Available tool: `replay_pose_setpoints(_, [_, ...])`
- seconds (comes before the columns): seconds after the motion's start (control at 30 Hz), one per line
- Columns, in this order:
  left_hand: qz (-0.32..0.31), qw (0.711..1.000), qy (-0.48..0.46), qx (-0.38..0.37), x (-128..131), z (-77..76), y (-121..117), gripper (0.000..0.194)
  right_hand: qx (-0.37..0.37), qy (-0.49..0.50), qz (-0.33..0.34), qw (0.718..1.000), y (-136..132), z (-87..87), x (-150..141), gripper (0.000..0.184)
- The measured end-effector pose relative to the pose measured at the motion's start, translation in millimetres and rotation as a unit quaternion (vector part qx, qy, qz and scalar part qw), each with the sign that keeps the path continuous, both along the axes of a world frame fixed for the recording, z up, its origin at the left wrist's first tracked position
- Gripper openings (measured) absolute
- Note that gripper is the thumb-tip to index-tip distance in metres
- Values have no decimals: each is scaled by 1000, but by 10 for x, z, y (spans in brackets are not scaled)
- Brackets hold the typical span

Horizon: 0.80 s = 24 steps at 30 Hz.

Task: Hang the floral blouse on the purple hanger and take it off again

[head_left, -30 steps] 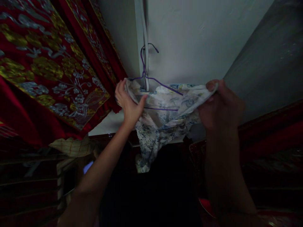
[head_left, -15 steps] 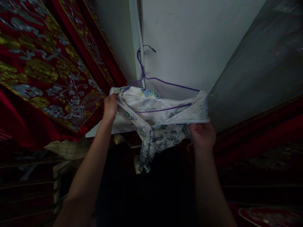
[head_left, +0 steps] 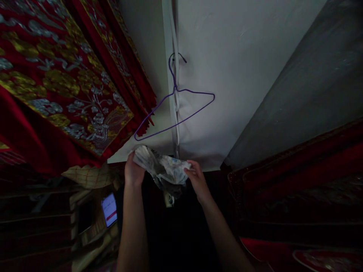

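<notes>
A white garment with a blue and green floral print is bunched between my hands, low in front of me. My left hand grips its left end, and my right hand pinches the right end between thumb and fingers. Above them a bare purple wire hanger hangs tilted from a white strap on the wall, its left corner lower than its right. Garment and hanger are apart. The lower part of the garment fades into shadow.
Red cloth with gold and silver embroidery hangs on the left. Below it a lit phone lies on a wooden seat. A pale wall stands ahead. More dark red fabric is on the right.
The floral garment has come off the purple hanger and moved down, bunched up. My hands have drawn closer together. The hanger now hangs tilted, and the lit phone has come into view.
</notes>
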State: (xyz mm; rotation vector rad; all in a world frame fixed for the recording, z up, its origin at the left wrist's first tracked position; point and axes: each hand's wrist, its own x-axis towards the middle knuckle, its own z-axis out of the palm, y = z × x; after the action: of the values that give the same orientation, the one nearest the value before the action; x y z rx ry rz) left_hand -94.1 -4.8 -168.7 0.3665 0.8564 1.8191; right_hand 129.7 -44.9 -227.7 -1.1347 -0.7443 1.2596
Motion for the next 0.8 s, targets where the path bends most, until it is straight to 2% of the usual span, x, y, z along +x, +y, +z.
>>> replay_pose_setpoints(0.07, [2, 1000, 3, -15, 202, -144, -326, 16, 10, -93, 12, 996, -28, -8, -61, 36])
replay_pose_setpoints(0.1, [-9, 999, 24, -19, 326, -179, -474, 15, 3, -112, 34, 993, -51, -2, -95, 41])
replay_pose_setpoints(0.13, [-37, 998, 57, -18, 457, -187, -606, 16, -10, -108, 66, 992, -79, 14, -129, 51])
replay_pose_setpoints(0.2, [-133, 978, 159, 2, 703, -119, -817, 15, -38, -34, 136, 989, -142, 90, -181, 70])
replay_pose_setpoints(0.27, [-221, 929, 290, 67, 880, 28, -962, 13, -43, 79, 176, 980, -206, 221, -180, 75])
replay_pose_setpoints(0.33, [-264, 862, 409, 143, 958, 191, -1053, 12, -27, 159, 168, 973, -264, 382, -112, 67])
replay_pose_setpoints(0.43, [-238, 783, 528, 225, 926, 341, -1101, 13, -18, 190, 151, 970, -335, 606, 48, 49])
replay_pose_setpoints(0.5, [-192, 753, 573, 260, 867, 347, -1069, 19, -26, 199, 167, 965, -362, 716, 117, 48])
replay_pose_setpoints(0.53, [-167, 754, 575, 269, 841, 325, -1034, 23, -33, 203, 181, 962, -367, 758, 130, 49])
replay_pose_setpoints(0.6, [-134, 794, 527, 272, 811, 248, -937, 31, -46, 184, 226, 955, -355, 826, 122, 52])
replay_pose_setpoints(0.67, [-153, 846, 439, 261, 801, 143, -827, 39, -43, 112, 297, 947, -313, 899, 101, 52])
replay_pose_setpoints(0.7, [-191, 857, 406, 251, 797, 85, -776, 44, -27, 58, 345, 936, -282, 948, 100, 49])
replay_pose_setpoints(0.73, [-236, 857, 391, 239, 788, 26, -730, 51, -2, 0, 399, 917, -245, 1008, 110, 44])
replay_pose_setpoints(0.8, [-298, 836, 412, 204, 751, -92, -657, 69, 59, -106, 504, 855, -156, 1162, 172, 33])
